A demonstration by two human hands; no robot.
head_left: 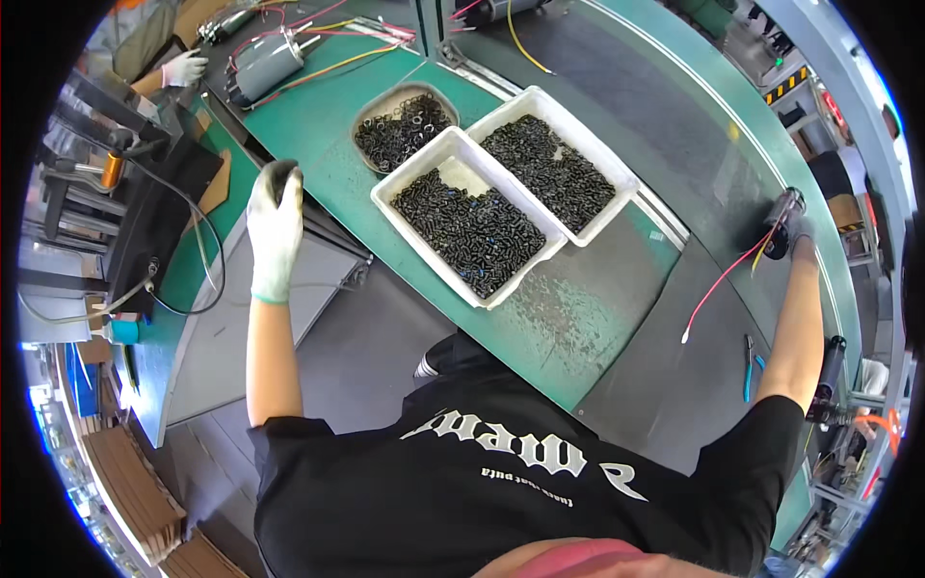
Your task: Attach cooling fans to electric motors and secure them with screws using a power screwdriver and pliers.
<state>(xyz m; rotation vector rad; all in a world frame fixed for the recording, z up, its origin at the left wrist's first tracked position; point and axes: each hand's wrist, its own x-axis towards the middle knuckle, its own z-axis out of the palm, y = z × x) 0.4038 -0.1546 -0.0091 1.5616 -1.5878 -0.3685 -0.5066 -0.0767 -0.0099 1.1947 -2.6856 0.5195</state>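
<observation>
Out at the far right of the bench, my right hand (803,231) is closed round a dark cylindrical motor (777,218). Red and yellow wires (727,277) trail from it over the dark mat. My left hand (276,231), in a white glove with dark fingertips, hovers near the left bench edge. Its fingers are curled together, and whatever they may hold is hidden. Between my hands stand two white trays (441,260) (599,231) filled with small black cylindrical parts. A rounded shallow dish (364,159) of black rings sits behind them.
A grey motor (265,69) with wires lies at the back left, near a co-worker's gloved hand (183,69). Blue-handled pliers (749,371) rest on the right mat. Metal posts (427,29) rise from the bench. A black fixture with hoses (145,193) stands at the left.
</observation>
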